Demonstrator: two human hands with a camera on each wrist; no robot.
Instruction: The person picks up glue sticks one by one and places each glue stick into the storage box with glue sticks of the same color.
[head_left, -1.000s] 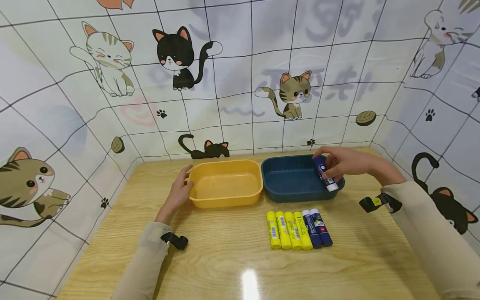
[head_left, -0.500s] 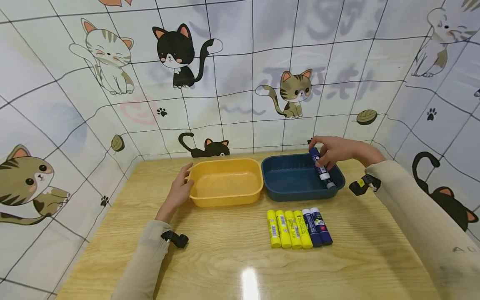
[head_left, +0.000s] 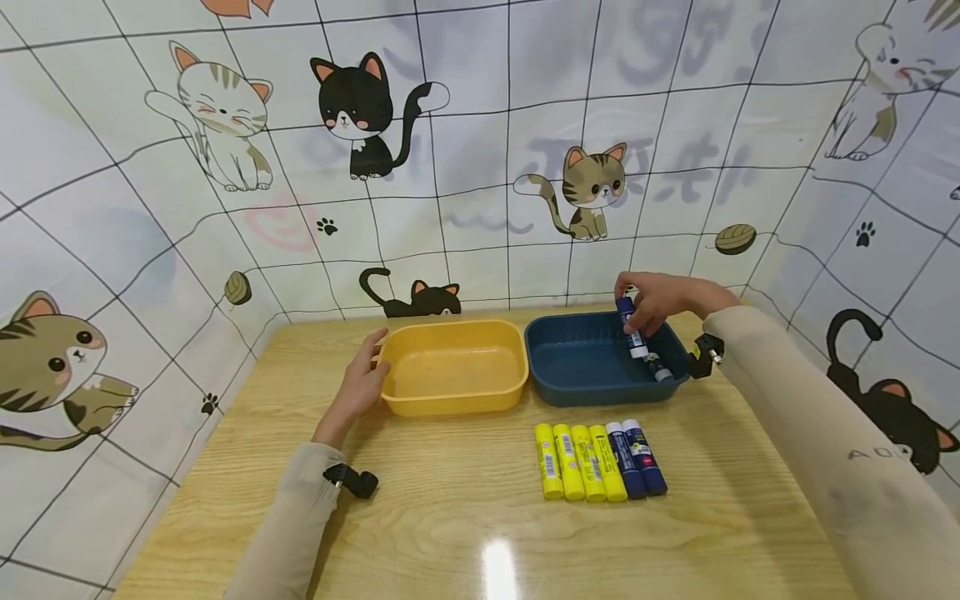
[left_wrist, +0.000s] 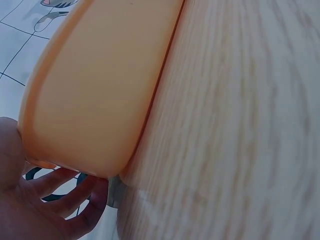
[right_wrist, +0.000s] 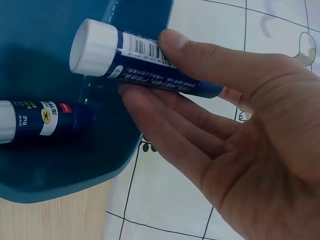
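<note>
My right hand [head_left: 652, 302] pinches a dark blue glue stick [right_wrist: 145, 55] with a white cap between thumb and fingers, tilted over the blue plastic basin [head_left: 577, 392]. Inside that basin lies another blue glue stick [right_wrist: 50, 120], just below the held one. My left hand [head_left: 362, 379] holds the left end of the yellow plastic basin [head_left: 450, 404]; in the left wrist view its curled fingers [left_wrist: 92, 202] touch the end wall. In front of the blue basin, several yellow glue sticks [head_left: 568, 462] lie in a row beside two blue glue sticks [head_left: 636, 458].
The basins stand side by side at the back of the wooden table [head_left: 420, 517]. Behind them rises a wall covering [head_left: 480, 183] with cat drawings, continuing along both sides. A small black camera [head_left: 705, 357] is strapped to the right wrist, another camera [head_left: 363, 483] to the left.
My right hand has moved slightly left and back with its glue stick, uncovering the one lying in the blue basin. My left hand stays at the yellow basin.
</note>
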